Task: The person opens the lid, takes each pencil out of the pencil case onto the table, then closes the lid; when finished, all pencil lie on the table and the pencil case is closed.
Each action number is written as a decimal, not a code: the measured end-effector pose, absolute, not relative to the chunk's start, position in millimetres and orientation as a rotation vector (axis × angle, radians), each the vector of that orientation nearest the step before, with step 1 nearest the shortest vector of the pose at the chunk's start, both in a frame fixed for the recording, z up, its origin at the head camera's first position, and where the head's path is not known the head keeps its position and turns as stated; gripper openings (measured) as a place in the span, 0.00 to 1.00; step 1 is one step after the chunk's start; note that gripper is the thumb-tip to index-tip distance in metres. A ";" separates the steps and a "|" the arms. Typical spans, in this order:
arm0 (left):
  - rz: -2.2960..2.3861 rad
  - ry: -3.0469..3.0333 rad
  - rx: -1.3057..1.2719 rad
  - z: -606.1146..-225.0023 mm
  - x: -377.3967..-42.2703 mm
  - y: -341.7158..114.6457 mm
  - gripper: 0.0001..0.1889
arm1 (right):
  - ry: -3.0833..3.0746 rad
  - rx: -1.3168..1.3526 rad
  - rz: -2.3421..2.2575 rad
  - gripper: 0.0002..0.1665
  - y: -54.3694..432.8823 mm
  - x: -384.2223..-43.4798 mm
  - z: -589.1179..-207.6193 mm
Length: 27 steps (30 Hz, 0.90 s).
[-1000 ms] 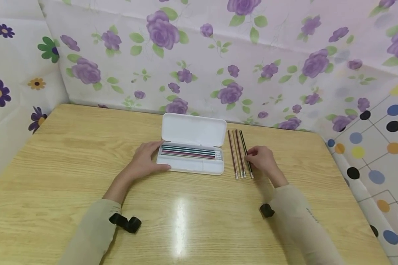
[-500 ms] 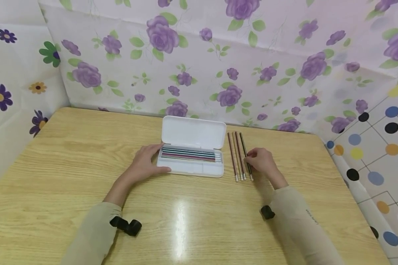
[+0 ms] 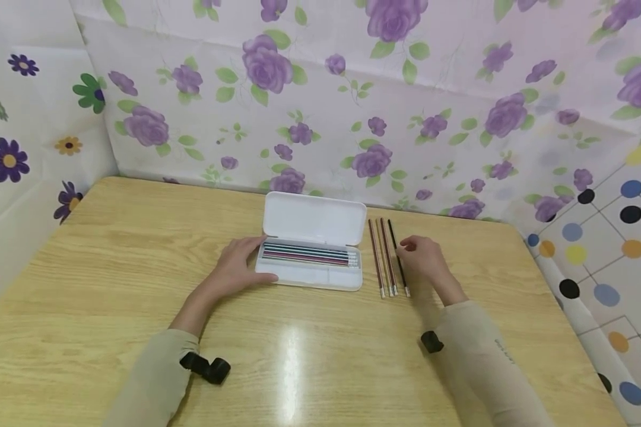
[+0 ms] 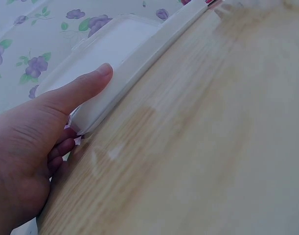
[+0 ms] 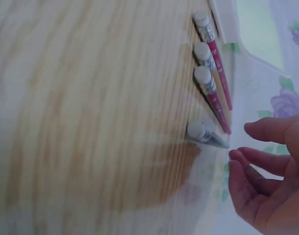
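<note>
A white pencil case lies with its lid raised, and several striped pencils rest in its rear compartment. My left hand holds the case's left end; the left wrist view shows the thumb on its front rim and the fingers at its end. To the right of the case, three red and yellowish pencils lie side by side, erasers towards me. Beside them is a dark pencil. My right hand is just right of it, thumb and fingers apart in the right wrist view, nothing between them.
The wooden table meets a flowered cloth wall right behind the case lid. A dotted cloth borders the table on the right. Black wrist cameras sit at both sleeves.
The right fingers, at the dark pencil earlier, now stand slightly off it, and it lies on the table. My left hand stays on the case. The head view has shifted a little.
</note>
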<state>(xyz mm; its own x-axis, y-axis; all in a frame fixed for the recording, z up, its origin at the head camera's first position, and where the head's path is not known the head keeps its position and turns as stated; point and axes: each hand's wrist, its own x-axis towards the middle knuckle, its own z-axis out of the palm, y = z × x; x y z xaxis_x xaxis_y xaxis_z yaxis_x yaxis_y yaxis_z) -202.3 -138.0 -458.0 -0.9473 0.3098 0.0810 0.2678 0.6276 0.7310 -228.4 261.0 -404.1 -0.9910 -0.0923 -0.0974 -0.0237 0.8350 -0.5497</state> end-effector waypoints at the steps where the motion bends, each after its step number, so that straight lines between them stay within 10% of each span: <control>1: 1.240 2.788 0.497 -458.3 -202.1 -138.0 0.51 | 2.907 -0.108 -0.884 0.22 258.6 -228.3 -404.0; 27: 1.279 2.803 0.516 -459.1 -200.0 -138.6 0.50 | 2.673 -0.830 -0.924 0.12 146.1 -231.6 -406.4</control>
